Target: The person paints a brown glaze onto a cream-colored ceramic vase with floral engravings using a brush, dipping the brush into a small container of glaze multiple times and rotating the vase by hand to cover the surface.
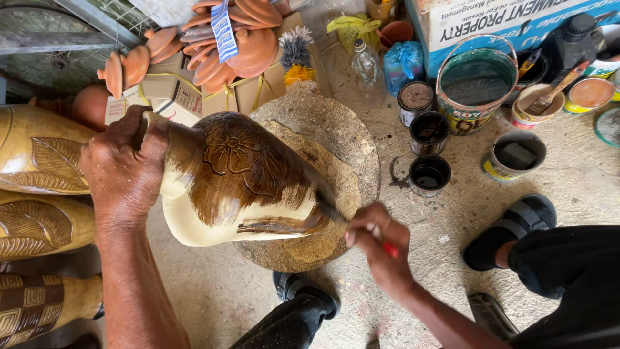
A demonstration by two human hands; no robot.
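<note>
Vase axis: the vase [239,181] lies tilted, its long axis running left to right across the view, mouth end to the left, base end to the right and lower.
Vase place: its base end rests on a round turntable [336,136] on the sandy floor [568,174].
Left hand: the left hand [126,168] wraps over the mouth end of the vase, gripping it; the body of the vase stretches away to the right of this hand.
Right hand: the right hand [378,242] is clenched round a red-handled brush [332,213], just right of the base end; the bristles touch the vase's lower side.
Vase surface: pale cream clay, carved with a flower and leaves; dark brown glossy coat over the upper part, streaky at its edge, bare cream below.
Turntable: flat rough disc, mottled grey-brown.
Nearby: small dark tins [429,174] and a large pail [476,81] of dark green paint to the right; finished golden-brown carved vases [39,152] to the left; terracotta pieces [226,45] on cardboard boxes behind.
</note>
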